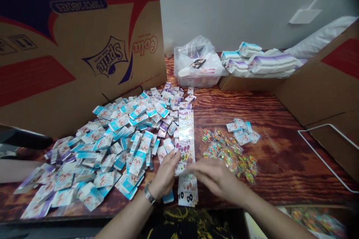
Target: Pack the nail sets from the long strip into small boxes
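A long strip of shiny sticker sheets (186, 134) lies down the middle of the wooden table (280, 157). My left hand (166, 175), with a watch on its wrist, pinches the near part of the strip. From the right, my right hand (215, 179) reaches over the same part; its fingers are blurred by motion. A big heap of small blue, white and purple packets (112, 149) spreads to the left of the strip. Small clear bags of colourful bits (232, 155) lie just right of my right hand.
A large upside-down cardboard box (78, 48) stands at the back left. A plastic bag with items (196, 63) and stacked white-purple packs (260, 61) sit at the back. Cardboard (322, 86) and a white wire frame (328, 157) are on the right. A few packets (243, 130) lie apart.
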`<state>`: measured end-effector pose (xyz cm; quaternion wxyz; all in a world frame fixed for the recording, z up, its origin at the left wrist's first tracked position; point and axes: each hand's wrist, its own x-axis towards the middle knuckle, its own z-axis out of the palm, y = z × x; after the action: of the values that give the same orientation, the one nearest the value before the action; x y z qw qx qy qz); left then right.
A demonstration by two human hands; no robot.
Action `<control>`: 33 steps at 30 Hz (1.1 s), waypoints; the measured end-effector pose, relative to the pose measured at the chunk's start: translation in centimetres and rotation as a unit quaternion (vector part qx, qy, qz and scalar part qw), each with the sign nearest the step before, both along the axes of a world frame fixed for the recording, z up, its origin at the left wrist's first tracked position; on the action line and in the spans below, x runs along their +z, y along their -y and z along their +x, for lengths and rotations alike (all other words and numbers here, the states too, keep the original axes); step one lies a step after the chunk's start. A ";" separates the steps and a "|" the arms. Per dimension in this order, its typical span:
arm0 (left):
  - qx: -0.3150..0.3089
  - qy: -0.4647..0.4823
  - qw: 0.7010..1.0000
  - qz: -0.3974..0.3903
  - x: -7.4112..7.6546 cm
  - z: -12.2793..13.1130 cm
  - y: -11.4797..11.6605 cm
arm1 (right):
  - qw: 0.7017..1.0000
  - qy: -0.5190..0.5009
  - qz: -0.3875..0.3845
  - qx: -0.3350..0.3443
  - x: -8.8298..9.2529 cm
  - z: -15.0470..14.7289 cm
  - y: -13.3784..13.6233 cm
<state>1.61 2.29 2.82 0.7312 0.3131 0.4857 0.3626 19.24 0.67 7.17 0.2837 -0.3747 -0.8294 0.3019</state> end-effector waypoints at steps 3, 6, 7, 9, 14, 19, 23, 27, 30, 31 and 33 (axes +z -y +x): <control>-0.081 -0.090 0.980 0.156 -0.1 -0.5 0.6 | 0.985 -0.027 0.010 -0.167 -0.8 0.2 -1.7; -0.141 -0.092 0.967 0.192 0.0 -0.6 1.1 | 0.972 -0.019 0.095 -0.213 -1.6 0.1 -2.4; -0.123 -0.073 0.975 0.168 0.0 -0.6 1.1 | 0.972 -0.007 0.137 -0.193 -1.8 -0.1 -2.2; -0.062 -0.014 0.993 0.096 0.2 -0.4 1.0 | 0.969 0.037 0.210 -0.123 -2.3 -0.6 -1.5; -0.087 0.111 0.990 0.023 0.5 -0.6 0.6 | 0.952 0.123 0.277 -0.042 -3.8 -1.4 0.1; -0.020 0.064 0.998 0.004 0.1 -0.5 0.2 | 0.992 0.024 0.082 -0.095 -4.0 -1.4 -0.2; -0.028 0.041 0.998 0.035 -0.5 0.0 0.6 | 0.986 -0.013 0.001 -0.166 -3.9 -1.4 -0.4; -0.022 -0.035 0.993 0.111 -1.4 0.3 1.0 | 0.993 0.025 -0.006 -0.114 -4.1 -1.7 -0.4; -0.036 -0.137 0.971 0.190 -2.0 0.3 0.7 | 0.997 0.024 -0.023 -0.073 -4.1 -0.4 -1.8; -0.047 -0.172 0.961 0.210 -2.2 0.1 0.5 | 0.997 0.037 -0.027 -0.070 -4.1 0.5 -2.8; -0.057 -0.228 0.941 0.244 -2.4 -0.4 0.1 | 0.989 0.100 -0.028 -0.104 -4.4 3.1 -5.5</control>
<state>1.23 2.22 0.41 0.5214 0.5831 0.5173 0.3471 22.37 6.22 2.79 0.2182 -0.4948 -0.8017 0.2548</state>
